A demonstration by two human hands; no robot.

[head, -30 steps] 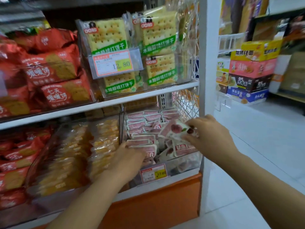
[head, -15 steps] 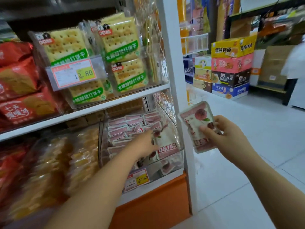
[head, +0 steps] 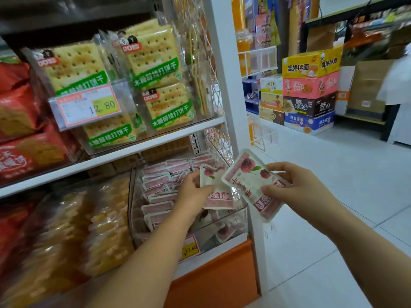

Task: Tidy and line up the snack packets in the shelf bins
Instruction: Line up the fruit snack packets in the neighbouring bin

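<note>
The left hand now grips a second packet lifted from the clear bin. The right hand holds another packet beside the bin, probably gathering strays.

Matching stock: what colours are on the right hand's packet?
The packet in the right hand is white with pink bands and red fruit; head view.

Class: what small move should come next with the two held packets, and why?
Probably lay the left packet, held by the left hand, onto the right packet in the right hand: both are held side by side, and loose packets lie jumbled in the clear bin.
</note>
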